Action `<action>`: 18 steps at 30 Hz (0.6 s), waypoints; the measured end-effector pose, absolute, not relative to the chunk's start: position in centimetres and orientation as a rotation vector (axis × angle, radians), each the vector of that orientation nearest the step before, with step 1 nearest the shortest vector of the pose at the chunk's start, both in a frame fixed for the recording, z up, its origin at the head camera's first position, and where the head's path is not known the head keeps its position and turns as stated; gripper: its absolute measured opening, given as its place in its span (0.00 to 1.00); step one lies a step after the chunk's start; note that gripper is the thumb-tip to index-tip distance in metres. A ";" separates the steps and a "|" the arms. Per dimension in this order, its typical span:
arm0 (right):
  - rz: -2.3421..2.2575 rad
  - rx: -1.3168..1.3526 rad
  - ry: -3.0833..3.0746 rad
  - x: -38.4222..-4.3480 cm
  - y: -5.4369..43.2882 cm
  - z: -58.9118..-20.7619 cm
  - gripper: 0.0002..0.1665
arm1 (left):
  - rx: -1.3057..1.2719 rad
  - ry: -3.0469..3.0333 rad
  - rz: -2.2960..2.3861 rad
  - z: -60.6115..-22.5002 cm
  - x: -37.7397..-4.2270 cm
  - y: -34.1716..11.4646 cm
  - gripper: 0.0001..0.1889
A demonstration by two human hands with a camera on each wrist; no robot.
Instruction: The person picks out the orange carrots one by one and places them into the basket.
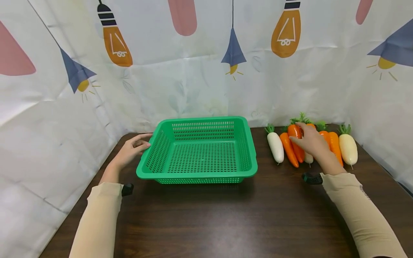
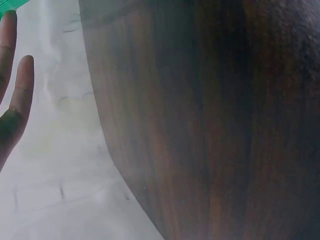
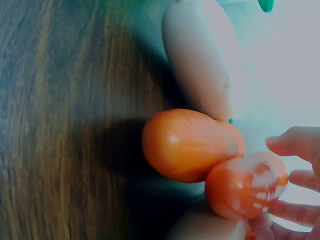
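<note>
My left hand (image 1: 132, 150) is at the left side of a green plastic basket (image 1: 196, 175), fingertips right at its rim. In the left wrist view its fingers (image 2: 22, 90) are nearly straight. My right hand (image 1: 311, 141) reaches over a row of vegetables, thumb and fingers spread around the upper part of a glossy red-orange carrot (image 1: 299, 152). In the right wrist view a gap shows between the thumb and that carrot (image 3: 235, 190). Beside it lie a slimmer orange carrot (image 1: 288, 150) and a white radish (image 1: 275, 147). The hand partly hides another pale radish (image 1: 308, 158).
Further right lie more orange carrots (image 1: 335, 145) and a plump cream radish (image 1: 348, 148). The basket, with slotted walls and floor, stands on a dark wooden table (image 1: 213, 222). A printed white cloth (image 1: 200, 89) hangs behind and along the sides.
</note>
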State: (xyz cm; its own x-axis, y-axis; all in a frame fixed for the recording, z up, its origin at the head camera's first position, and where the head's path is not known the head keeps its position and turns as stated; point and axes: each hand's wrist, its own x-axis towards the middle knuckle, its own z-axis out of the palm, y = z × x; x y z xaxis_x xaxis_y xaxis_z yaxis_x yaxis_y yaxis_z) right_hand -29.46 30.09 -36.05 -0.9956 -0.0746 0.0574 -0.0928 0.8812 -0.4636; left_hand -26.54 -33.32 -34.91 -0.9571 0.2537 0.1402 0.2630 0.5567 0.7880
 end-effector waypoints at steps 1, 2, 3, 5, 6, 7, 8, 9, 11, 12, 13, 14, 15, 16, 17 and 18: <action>0.724 0.129 -3.025 -29.5 29.9 -36.1 0.49 | -0.468 -2.764 -1.404 -35.0 -26.5 -33.3 0.29; 0.699 0.123 -3.038 -29.6 29.8 -36.2 0.50 | -0.479 -2.767 -1.409 -35.0 -26.5 -33.3 0.30; 0.681 0.115 -3.049 -29.7 29.7 -36.2 0.50 | -0.493 -2.772 -1.410 -35.0 -26.5 -33.3 0.30; 0.645 0.102 -3.064 -29.8 29.4 -36.4 0.51 | -0.522 -2.782 -1.415 -35.1 -26.5 -33.3 0.30; 0.630 0.095 -3.070 -29.8 29.3 -36.4 0.52 | -0.534 -2.790 -1.417 -35.1 -26.6 -33.3 0.30; 0.621 0.091 -3.073 -29.9 29.2 -36.5 0.51 | -0.549 -2.799 -1.416 -35.1 -26.6 -33.3 0.30; 0.612 0.087 -3.073 -29.9 29.1 -36.5 0.51 | -0.563 -2.808 -1.416 -35.1 -26.6 -33.2 0.30; 0.608 0.086 -3.071 -30.0 29.0 -36.6 0.51 | -0.576 -2.815 -1.413 -35.1 -26.7 -33.2 0.30; 0.588 0.091 -3.068 -30.0 28.9 -36.6 0.50 | -0.589 -2.828 -1.409 -35.1 -26.6 -33.2 0.31; 0.579 0.093 -3.067 -30.1 28.8 -36.7 0.49 | -0.596 -2.831 -1.407 -35.1 -26.6 -33.2 0.31; 0.573 0.096 -3.064 -30.1 28.8 -36.7 0.49 | -0.602 -2.835 -1.407 -35.1 -26.7 -33.2 0.31; 0.567 0.099 -3.061 -30.1 28.8 -36.7 0.49 | -0.603 -2.838 -1.406 -35.2 -26.7 -33.2 0.31; 0.563 0.101 -3.059 -30.1 28.8 -36.7 0.48 | -0.608 -2.841 -1.401 -35.2 -26.7 -33.2 0.31; 0.560 0.104 -3.058 -30.1 28.8 -36.6 0.48 | -0.610 -2.843 -1.400 -35.2 -26.7 -33.2 0.31; 0.557 0.107 -3.057 -30.1 28.8 -36.6 0.48 | -0.610 -2.844 -1.404 -35.3 -26.7 -33.2 0.31; 0.560 0.110 -3.059 -30.0 28.8 -36.6 0.48 | -0.612 -2.844 -1.410 -35.4 -26.7 -33.2 0.31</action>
State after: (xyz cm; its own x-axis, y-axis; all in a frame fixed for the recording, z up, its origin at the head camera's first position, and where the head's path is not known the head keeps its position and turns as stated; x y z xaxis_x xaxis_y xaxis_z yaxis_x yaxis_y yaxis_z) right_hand -30.03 28.81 -36.58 -0.9970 -0.0644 0.0419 -0.0750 0.9328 -0.3526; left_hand -26.68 -33.17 -35.40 -0.9244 0.3721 0.0843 0.2924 0.5491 0.7829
